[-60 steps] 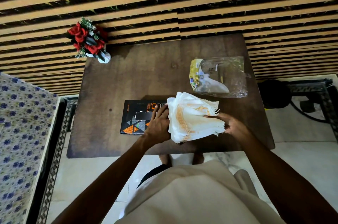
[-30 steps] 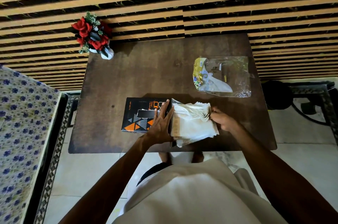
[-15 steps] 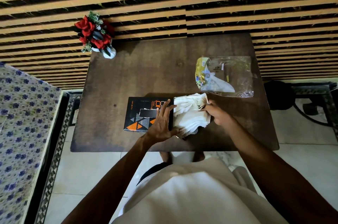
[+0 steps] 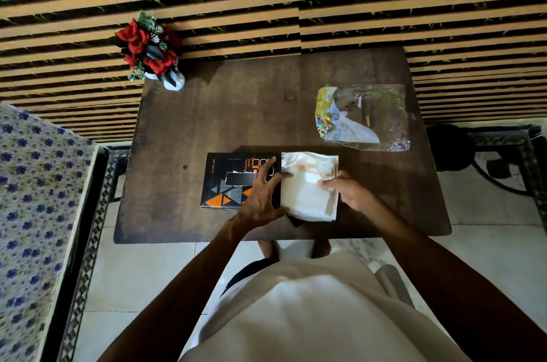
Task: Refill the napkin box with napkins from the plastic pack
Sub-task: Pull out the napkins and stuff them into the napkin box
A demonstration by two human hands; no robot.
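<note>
A black napkin box (image 4: 228, 181) with orange triangles lies flat near the table's front edge. Against its right end sits a stack of white napkins (image 4: 305, 193) with orange print. My left hand (image 4: 260, 193) rests on the box's right part, fingers spread, its fingertips touching the stack's left edge. My right hand (image 4: 349, 193) grips the stack from the right, thumb on top. The clear plastic pack (image 4: 367, 116), crumpled and nearly flat, lies at the back right of the table.
A small white vase of red flowers (image 4: 151, 51) stands at the back left corner of the dark wooden table (image 4: 225, 113). A slatted wall runs behind. A patterned cushion (image 4: 32, 199) lies to the left, a dark metal stand (image 4: 485, 151) to the right.
The fanned, raised napkin stack has been gathered and pressed flat on the table against the box's right end. Both hands have stayed on it; my right hand slid in closer.
</note>
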